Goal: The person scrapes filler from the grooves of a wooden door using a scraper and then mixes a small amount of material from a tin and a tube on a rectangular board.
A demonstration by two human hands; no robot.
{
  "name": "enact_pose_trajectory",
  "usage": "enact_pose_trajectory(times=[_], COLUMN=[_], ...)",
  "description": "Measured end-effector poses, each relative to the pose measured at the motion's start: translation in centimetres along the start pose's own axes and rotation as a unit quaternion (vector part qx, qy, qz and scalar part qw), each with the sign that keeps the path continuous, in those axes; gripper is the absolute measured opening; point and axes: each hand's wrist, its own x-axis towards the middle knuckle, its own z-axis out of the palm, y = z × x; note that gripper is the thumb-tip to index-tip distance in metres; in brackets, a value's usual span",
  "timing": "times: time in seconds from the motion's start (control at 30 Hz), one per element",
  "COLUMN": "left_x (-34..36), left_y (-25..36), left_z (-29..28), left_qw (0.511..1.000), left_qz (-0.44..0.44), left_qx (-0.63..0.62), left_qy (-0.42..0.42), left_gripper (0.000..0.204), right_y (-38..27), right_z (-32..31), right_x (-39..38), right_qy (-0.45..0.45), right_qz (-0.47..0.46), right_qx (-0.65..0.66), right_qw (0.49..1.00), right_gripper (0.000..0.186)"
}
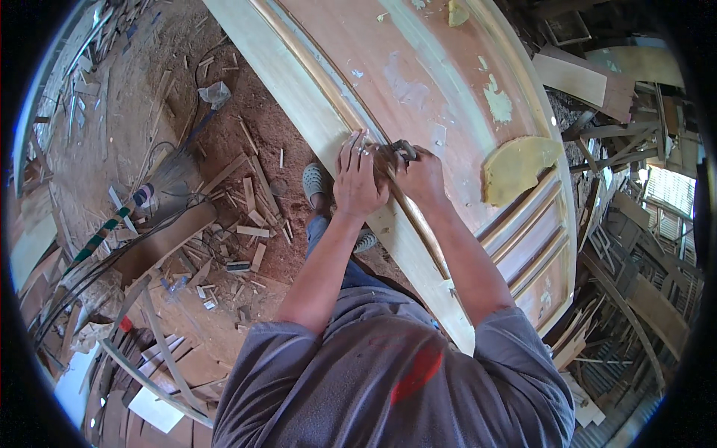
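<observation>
A large curved wooden panel (pixel 441 104) with pale filler patches lies in front of me, a moulded groove running along its near left edge. Fingers extended, my left hand (pixel 361 175) rests on the moulded strip (pixel 317 75) beside the groove. My right hand (pixel 420 178) is closed around a small dark tool (pixel 404 149) at the groove, close to the left fingertips. Its working end is hidden, and its exact kind is too small to tell. Something brownish shows between the two hands, blurred.
A yellow rounded piece (pixel 520 169) lies on the panel's right part, above raised wooden slats (pixel 523 231). Wood offcuts (pixel 254 231) and a broom (pixel 160 187) lie on the dirt floor at left. Stacked scrap boards (pixel 627 239) crowd the right side.
</observation>
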Motion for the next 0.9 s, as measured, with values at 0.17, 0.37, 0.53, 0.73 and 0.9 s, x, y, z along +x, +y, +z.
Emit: enact_pose_trajectory(times=[0.17,0.37,0.53,0.73,0.9], left_x=[0.2,0.1,0.0,0.0,0.0], left_y=[0.3,0.4,0.4,0.4,0.3], left_z=[-0.4,-0.4,-0.1,0.1,0.3], left_qw=[1.000,1.000,1.000,0.999,0.999], left_qz=[0.000,0.003,0.005,0.013,0.012], left_qx=[0.001,0.014,0.021,0.031,0.025], left_qy=[-0.008,-0.012,-0.010,0.007,0.016], left_gripper=[0.069,0.074,0.071,0.066,0.062], right_y=[0.9,1.8,2.7,3.4,4.3], right_z=[-0.3,-1.0,-1.5,-2.4,-2.8], right_x=[-2.2,-4.6,-6.6,-9.0,-10.6], right_qy=[0.042,0.009,0.011,0.003,-0.004], right_qz=[-0.008,0.020,0.028,0.070,0.084], right_qx=[0.036,0.027,0.039,0.106,0.094], right_qw=[0.998,0.999,0.999,0.992,0.992], right_gripper=[0.021,0.019,0.019,0.019,0.019])
